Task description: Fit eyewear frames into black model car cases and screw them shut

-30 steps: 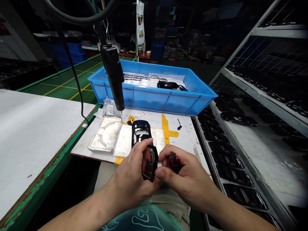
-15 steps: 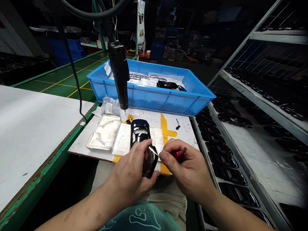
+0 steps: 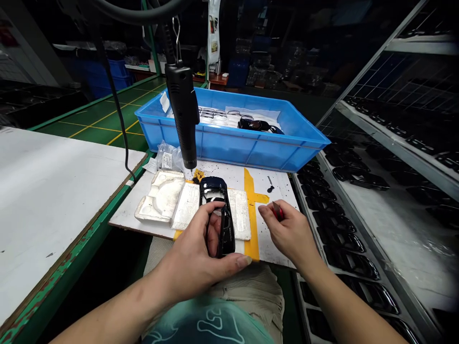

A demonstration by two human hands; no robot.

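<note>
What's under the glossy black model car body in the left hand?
White foam pads on a white board lie under the model car body; directly below, it and the left hand hide the foam.

Head-worn view, facing forward and down

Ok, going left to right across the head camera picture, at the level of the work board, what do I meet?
White bench top, moulded white foam insert, flat foam pad, glossy dark model car body, second foam pad, yellow tape strip, right hand with red-handled tool, rack of black moulded parts.
</note>
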